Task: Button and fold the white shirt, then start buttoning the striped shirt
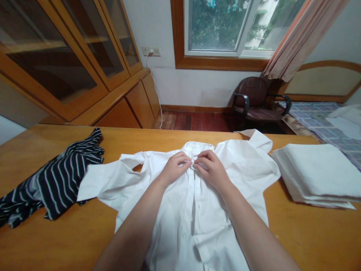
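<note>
By the table's (287, 233) left edge lies a heap of black-and-white striped cloth (60, 171), crumpled, its long side slanting up toward the far edge. One cuff of the white shirt (166, 210) rests over its right side.

The shirt is spread over the middle of the table. The left hand (172, 169) comes in from the near edge, its fingers drawn narrow on the cloth just below the collar (199, 146). The right hand (213, 169) meets it there, fingers pinching the other side of the front — whether a button sits between them, I cannot tell.

For close work like this, I'd steady one front edge with the left fingers and guide the other with the right fingertips, keeping the two edges level and pulling lightly so the collar stays flat.

The shirt's collar points to the far edge, and its long axis runs from there toward the near edge, where the hem is out of sight. The sleeves spread left and right — the right-hand one bends back, its cuff by the far edge.

Near the right edge sits a stack of folded white cloth (324, 171), just beside that sleeve.
</note>
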Tool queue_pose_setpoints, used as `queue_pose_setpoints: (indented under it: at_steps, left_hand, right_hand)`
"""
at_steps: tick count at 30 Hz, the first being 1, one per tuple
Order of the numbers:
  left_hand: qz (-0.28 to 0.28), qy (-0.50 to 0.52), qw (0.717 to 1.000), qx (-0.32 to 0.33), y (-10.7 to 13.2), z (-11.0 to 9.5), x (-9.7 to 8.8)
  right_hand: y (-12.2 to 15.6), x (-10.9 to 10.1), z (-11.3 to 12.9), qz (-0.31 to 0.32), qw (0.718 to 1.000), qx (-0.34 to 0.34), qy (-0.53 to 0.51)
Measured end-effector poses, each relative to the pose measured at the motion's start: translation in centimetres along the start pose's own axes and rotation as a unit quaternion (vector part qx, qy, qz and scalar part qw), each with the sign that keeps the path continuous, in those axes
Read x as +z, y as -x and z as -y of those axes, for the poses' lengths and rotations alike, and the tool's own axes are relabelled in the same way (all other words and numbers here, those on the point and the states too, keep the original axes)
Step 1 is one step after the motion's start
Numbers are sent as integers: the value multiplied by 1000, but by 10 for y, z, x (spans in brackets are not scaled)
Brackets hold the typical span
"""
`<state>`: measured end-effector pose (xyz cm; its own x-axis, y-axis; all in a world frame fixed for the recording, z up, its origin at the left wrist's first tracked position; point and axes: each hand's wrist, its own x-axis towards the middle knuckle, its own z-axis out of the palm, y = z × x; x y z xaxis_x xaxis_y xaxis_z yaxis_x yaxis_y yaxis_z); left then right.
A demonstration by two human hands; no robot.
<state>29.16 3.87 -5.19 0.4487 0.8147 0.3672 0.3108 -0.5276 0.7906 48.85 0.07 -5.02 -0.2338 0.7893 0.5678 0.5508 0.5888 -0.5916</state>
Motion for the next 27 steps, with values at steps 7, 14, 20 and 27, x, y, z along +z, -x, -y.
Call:
queue_pose_setpoints:
  at_steps: [7, 14, 20, 27]
  left_hand:
    - [-1, 10, 1000, -7, 1, 3, 1]
    - [0, 5, 1000, 4, 1, 3, 1]
    - [-1, 7, 1000, 2, 1, 4, 1]
    - [-6, 3, 1000, 5, 1, 6, 2]
  right_hand:
    - [0, 0, 0, 5, 1000, -10, 8]
    - [0, 1, 1, 6, 999, -28, 28]
    - [0, 2, 0, 8, 999, -37, 29]
    - [1, 2, 0, 0, 998, -42, 37]
